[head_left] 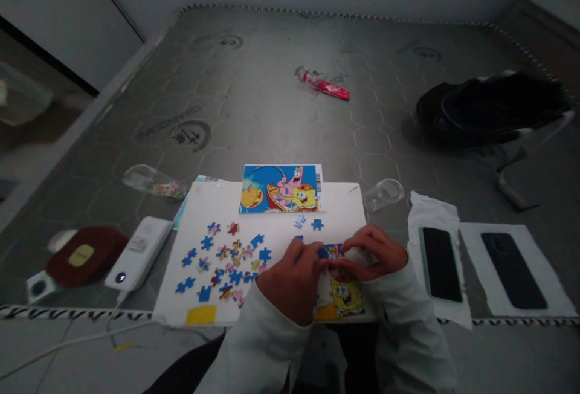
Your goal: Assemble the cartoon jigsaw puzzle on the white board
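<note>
My left hand (292,276) and my right hand (375,252) meet over the right part of a white board (272,231). Their fingertips pinch at a jigsaw piece (333,250) showing blue and pink, at the top of a partly joined cartoon jigsaw puzzle (347,294). My fingers cover some of its edges. Loose jigsaw pieces (235,276) lie scattered left of my left hand, and a blue jigsaw piece (317,225) sits just above the hands. Behind them rests the picture card (281,188) with the same cartoon figures.
A clear cup (385,193) lies right of the board, a clear container (151,182) to its left. A white power bank (138,255) and a brown case (86,258) are at left, phones (441,264) on paper at right. Farther off are a red tube (333,89) and a black bag (489,110).
</note>
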Demonstrator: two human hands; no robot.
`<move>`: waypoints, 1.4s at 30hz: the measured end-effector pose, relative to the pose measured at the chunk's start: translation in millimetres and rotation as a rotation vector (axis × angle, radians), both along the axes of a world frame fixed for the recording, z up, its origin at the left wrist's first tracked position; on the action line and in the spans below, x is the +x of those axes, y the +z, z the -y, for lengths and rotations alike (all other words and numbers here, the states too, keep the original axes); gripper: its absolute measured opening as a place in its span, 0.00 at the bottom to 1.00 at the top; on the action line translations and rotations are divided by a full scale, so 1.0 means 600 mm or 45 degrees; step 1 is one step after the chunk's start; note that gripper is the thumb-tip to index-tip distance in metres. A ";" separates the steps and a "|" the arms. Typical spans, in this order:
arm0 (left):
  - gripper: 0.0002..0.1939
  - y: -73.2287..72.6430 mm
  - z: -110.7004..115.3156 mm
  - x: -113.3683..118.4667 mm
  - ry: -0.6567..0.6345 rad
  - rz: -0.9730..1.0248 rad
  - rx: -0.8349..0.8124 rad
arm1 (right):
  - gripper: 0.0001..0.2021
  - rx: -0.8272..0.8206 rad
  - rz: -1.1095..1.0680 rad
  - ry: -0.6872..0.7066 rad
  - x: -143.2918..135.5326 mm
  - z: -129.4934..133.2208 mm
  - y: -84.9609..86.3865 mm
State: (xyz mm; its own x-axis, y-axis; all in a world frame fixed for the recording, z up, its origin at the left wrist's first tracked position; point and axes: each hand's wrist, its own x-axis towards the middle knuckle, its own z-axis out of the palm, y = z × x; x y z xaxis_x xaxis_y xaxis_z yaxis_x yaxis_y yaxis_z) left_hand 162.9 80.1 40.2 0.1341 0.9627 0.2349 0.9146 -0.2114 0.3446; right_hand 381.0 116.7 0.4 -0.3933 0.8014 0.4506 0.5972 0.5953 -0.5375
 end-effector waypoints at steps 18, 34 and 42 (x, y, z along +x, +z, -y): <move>0.08 0.014 -0.002 0.001 0.050 0.077 0.006 | 0.19 -0.025 0.082 0.060 0.008 -0.007 -0.014; 0.09 0.011 -0.002 0.008 0.076 0.046 -0.092 | 0.03 0.020 -0.130 -0.178 -0.047 0.005 0.015; 0.07 0.011 -0.006 0.013 0.146 0.051 -0.168 | 0.15 -0.040 0.006 0.015 -0.012 -0.002 -0.001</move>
